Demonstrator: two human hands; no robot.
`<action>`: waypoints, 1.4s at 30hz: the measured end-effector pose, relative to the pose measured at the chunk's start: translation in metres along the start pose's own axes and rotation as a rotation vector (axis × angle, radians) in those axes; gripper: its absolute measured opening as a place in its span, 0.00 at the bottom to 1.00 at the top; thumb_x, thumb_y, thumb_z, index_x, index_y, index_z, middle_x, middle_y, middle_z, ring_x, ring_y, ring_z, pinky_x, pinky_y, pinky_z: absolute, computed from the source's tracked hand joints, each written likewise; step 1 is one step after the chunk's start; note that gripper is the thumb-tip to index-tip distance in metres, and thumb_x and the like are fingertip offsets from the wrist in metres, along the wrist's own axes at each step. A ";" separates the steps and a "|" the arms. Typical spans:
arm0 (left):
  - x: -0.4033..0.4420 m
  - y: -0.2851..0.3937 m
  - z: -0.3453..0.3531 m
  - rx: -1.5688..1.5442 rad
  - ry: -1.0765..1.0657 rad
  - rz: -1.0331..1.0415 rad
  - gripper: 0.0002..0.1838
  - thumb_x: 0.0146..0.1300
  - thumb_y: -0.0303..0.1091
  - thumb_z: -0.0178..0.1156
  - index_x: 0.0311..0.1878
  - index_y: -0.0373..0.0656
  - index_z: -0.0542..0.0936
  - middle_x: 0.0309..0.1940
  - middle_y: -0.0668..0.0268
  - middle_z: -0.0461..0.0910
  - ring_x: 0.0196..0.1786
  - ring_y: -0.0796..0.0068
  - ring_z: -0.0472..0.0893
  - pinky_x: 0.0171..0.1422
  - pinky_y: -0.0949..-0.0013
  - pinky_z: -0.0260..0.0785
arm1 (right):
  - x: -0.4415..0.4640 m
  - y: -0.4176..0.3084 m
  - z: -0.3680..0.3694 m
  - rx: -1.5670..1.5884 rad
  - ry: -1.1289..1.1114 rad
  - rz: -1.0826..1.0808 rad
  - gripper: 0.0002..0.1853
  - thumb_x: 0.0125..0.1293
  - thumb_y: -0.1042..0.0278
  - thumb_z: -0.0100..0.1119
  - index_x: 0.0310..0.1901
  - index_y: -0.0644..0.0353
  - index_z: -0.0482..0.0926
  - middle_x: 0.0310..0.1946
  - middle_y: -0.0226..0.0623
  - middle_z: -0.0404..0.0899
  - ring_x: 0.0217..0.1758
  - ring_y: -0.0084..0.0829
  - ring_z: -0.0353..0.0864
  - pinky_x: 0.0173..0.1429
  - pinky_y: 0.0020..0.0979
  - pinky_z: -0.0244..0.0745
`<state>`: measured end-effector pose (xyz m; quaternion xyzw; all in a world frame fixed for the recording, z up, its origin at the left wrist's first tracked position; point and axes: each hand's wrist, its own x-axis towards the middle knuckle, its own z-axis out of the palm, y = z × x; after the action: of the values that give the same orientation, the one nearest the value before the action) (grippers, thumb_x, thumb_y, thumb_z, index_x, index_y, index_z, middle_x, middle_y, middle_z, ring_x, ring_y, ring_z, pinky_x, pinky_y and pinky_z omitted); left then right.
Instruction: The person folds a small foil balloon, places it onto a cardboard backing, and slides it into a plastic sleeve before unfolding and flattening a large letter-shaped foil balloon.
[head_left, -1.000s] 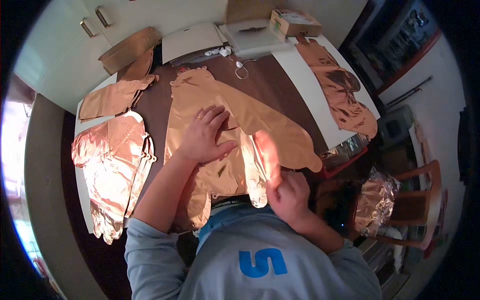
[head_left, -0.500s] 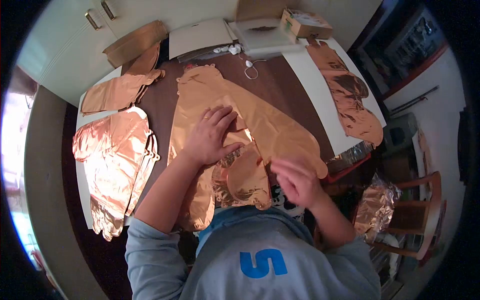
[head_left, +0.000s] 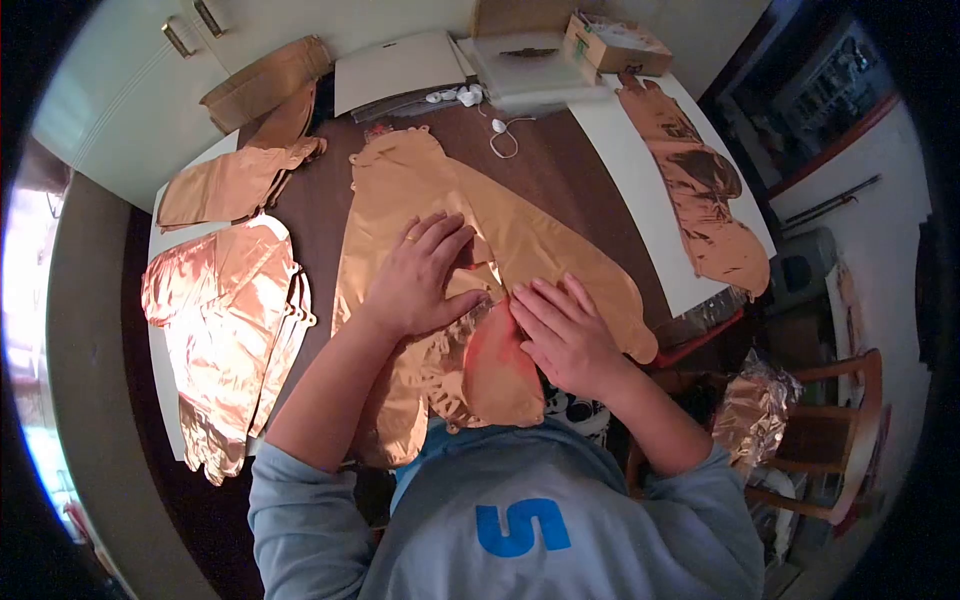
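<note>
A large copper-coloured foil sheet (head_left: 400,180) lies on the dark brown table in front of me, with a folded, shiny part near my body. My left hand (head_left: 425,275) rests flat on its middle, fingers spread, a ring on one finger. To the right, my right hand (head_left: 565,335) lies with fingers extended on the foil, its fingertips at the edge of the folded flap (head_left: 500,365). Neither hand grips anything. Small tabs show along the foil's lower edge.
Stacked foil pieces (head_left: 225,310) lie at the left, with more foil (head_left: 225,185) behind. Another foil stack (head_left: 700,190) rests on a white board at the right. A cardboard box (head_left: 618,45) and white cord (head_left: 503,138) are at the back. A wooden chair (head_left: 865,430) stands right.
My right hand has moved from the foil's lower right up and inward onto it. The shiny narrow strip has been folded over into a broader flap. My left hand has stayed on the foil.
</note>
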<state>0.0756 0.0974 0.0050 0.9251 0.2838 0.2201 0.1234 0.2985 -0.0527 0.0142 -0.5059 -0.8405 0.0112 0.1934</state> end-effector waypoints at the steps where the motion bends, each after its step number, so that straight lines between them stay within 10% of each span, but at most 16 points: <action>1: 0.000 0.000 0.001 0.000 0.001 0.000 0.44 0.51 0.54 0.72 0.68 0.40 0.72 0.67 0.52 0.72 0.71 0.47 0.69 0.78 0.43 0.56 | 0.002 0.000 0.000 -0.017 0.014 -0.017 0.28 0.64 0.60 0.63 0.64 0.64 0.74 0.68 0.44 0.71 0.69 0.45 0.70 0.76 0.56 0.56; 35: 0.019 0.029 0.001 0.215 -0.047 -0.111 0.40 0.54 0.66 0.66 0.57 0.37 0.76 0.57 0.56 0.77 0.66 0.57 0.74 0.79 0.36 0.45 | 0.017 -0.015 -0.010 -0.222 -0.152 -0.012 0.33 0.64 0.47 0.62 0.61 0.68 0.76 0.61 0.54 0.72 0.73 0.52 0.62 0.78 0.56 0.51; 42: 0.008 0.027 0.018 0.155 0.091 -0.157 0.46 0.53 0.70 0.66 0.62 0.39 0.73 0.63 0.56 0.74 0.69 0.55 0.72 0.78 0.35 0.45 | 0.010 0.004 -0.016 0.012 -0.188 0.003 0.28 0.64 0.60 0.59 0.65 0.61 0.74 0.68 0.52 0.66 0.76 0.54 0.58 0.79 0.57 0.48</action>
<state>0.1024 0.0784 0.0013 0.8959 0.3769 0.2287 0.0553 0.3030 -0.0452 0.0312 -0.5028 -0.8541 0.0641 0.1165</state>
